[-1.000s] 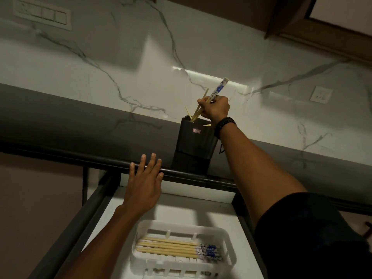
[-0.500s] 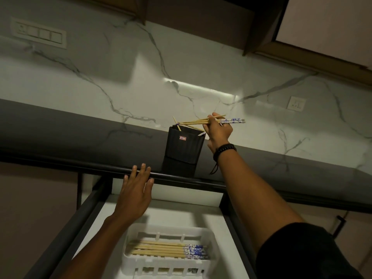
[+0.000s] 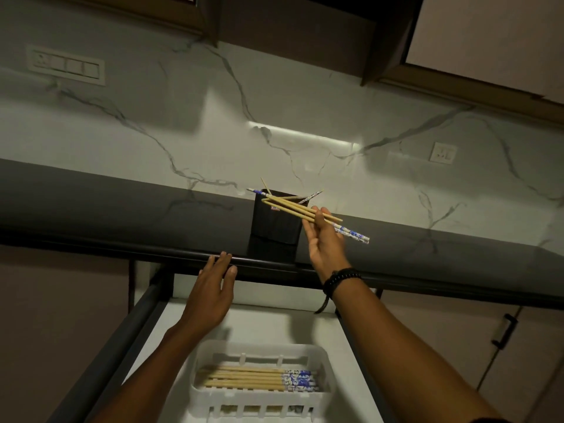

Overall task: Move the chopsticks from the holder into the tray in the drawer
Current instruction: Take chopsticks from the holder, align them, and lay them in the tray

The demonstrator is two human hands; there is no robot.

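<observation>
The right hand point(image 3: 325, 242) is pinched shut on a small bundle of chopsticks point(image 3: 308, 212), gripped near the middle, bare tips pointing back across the black holder point(image 3: 277, 219) just to its left and blue-patterned ends jutting out past its right side. A few more sticks lean in the holder, so the job looks only partway done. The left hand point(image 3: 210, 293) is flat and open with nothing in it, fingertips on the counter edge point(image 3: 122, 250) above the open drawer point(image 3: 152, 346). Below and between both wrists sits the white tray point(image 3: 319, 355), with several chopsticks lying in it, patterned ends to the right. I'd say the carry wants a firm pinch so the bundle doesn't fan apart, a level turn to match that row, and a low release.
</observation>
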